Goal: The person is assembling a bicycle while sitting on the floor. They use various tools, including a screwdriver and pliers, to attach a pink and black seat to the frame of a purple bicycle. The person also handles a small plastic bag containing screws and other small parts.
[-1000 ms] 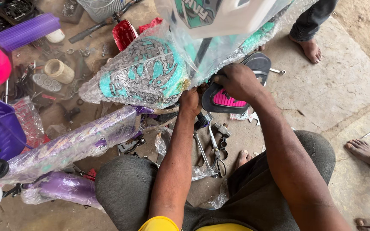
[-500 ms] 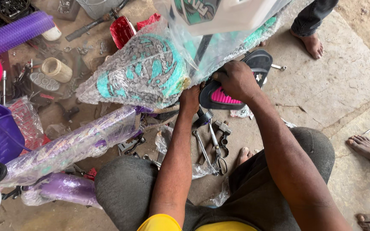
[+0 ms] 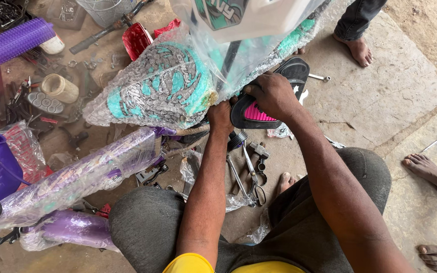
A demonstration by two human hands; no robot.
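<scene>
The right hand (image 3: 274, 93) has its grip closed over the top of a black saddle (image 3: 274, 96) with a pink patch, just right of the frame's centre, fingers curled over its near edge. The left hand (image 3: 222, 117) sits directly beside it, pressed in under the wrapped frame (image 3: 158, 88); its fingers are hidden there, so I cannot tell whether they are closed on anything, though they probably bear on the seat post or clamp below the saddle.

Against the pictures from half a second and a second ago, almost nothing has shifted: both hands keep the same places and the saddle lies at the same tilt. That suggests steady holding or pressing rather than a move to a new spot.

The saddle is narrow, dark and glossy at its nose, which points to the upper right. The frame is teal with grey lettering under bubble wrap and fills the upper centre. Tools (image 3: 251, 174), pliers and spanners, lie on the floor (image 3: 380, 101) between the knees. A purple wrapped part (image 3: 77, 179) lies at lower left. Other people's bare feet (image 3: 428, 169) show along the right edge.
</scene>
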